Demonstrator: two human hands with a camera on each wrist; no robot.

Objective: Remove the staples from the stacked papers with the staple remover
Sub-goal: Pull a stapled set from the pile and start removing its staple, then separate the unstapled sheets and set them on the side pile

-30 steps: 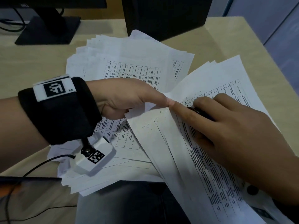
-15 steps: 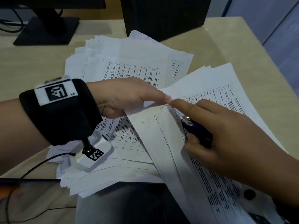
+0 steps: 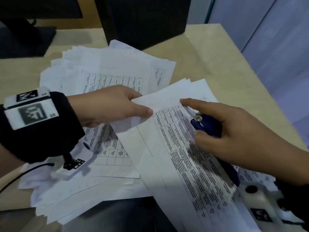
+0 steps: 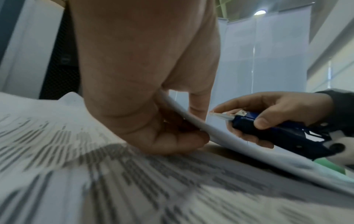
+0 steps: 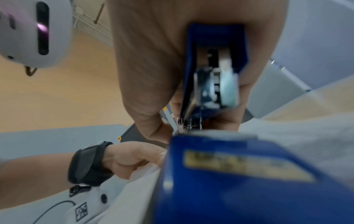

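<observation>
A stapled set of printed sheets [image 3: 175, 148] lies slanted across the desk over a spread pile of loose papers [image 3: 107, 76]. My left hand [image 3: 117, 106] pinches the set's upper left corner and lifts it [image 4: 191, 121]. My right hand [image 3: 234, 131] grips a blue staple remover [image 3: 207, 124], index finger stretched along its top, thumb on its side. The remover's metal tip [image 4: 220, 115] rests at the sheet's top edge, near the table header. In the right wrist view the remover [image 5: 214, 75] fills the frame. No staple is clearly visible.
A black computer tower [image 3: 142, 19] stands behind the papers and a monitor base [image 3: 25, 41] sits at the back left. The desk's right edge [image 3: 260, 77] runs close to the sheets. A dark lap [image 3: 108, 216] shows below the desk front.
My left hand has shifted its pinch and raised the corner. My right hand slid up and right along the sheet, bringing the blue remover into full view with its tip at the top edge.
</observation>
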